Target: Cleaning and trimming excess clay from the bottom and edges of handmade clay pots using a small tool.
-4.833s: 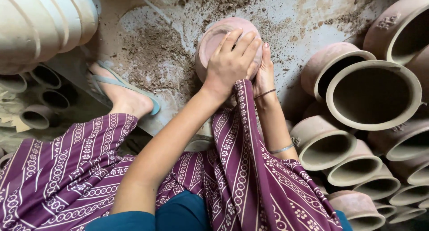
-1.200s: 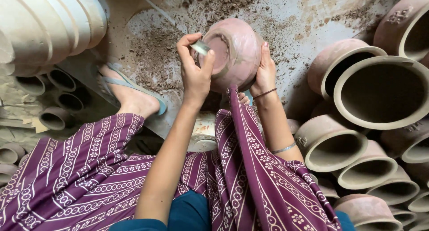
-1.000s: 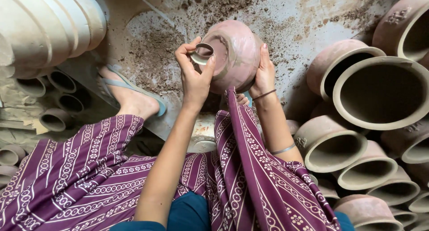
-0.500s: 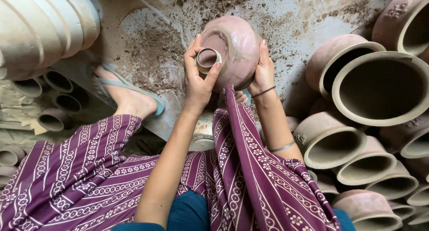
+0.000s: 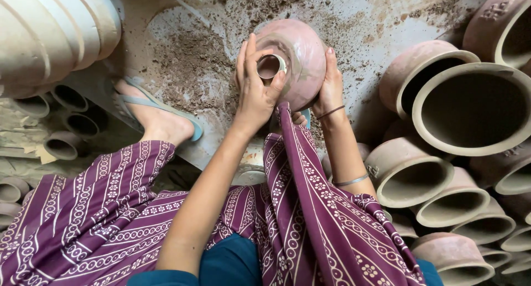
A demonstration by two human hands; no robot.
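While both hands close around it, the round clay pot (image 5: 301,56) is held tilted above the person's knee, its pinkish, smooth, slightly streaked belly turned outward and its small narrow mouth facing the left palm. The left hand (image 5: 255,95) grips the mouth end, thumb and fingers curled about the pale rim so that the dark opening shows between them. The right hand (image 5: 330,89) is pressed flat against the far side of the belly, fingers spread upward along the curve, a thin band at the wrist and a metal bangle (image 5: 349,181) lower on the forearm. Beneath the fingers lies a dusty grey floor (image 5: 387,20) strewn with dark clay crumbs, nothing standing between the hands and the pot. Just under the wrists a fold of purple patterned cloth (image 5: 310,197) rises up to touch the pot's underside. To the outer side of the left hand, a foot in a pale blue sandal (image 5: 157,117) rests on the floor, and beyond it stand large whitish ribbed vessels (image 5: 52,29) with small tubular clay pieces (image 5: 66,145) heaped below. To the outer side of the right hand, wide-mouthed brown clay pots (image 5: 470,109) are stacked lying on their sides, mouths open toward the camera and empty inside as far as can be seen.
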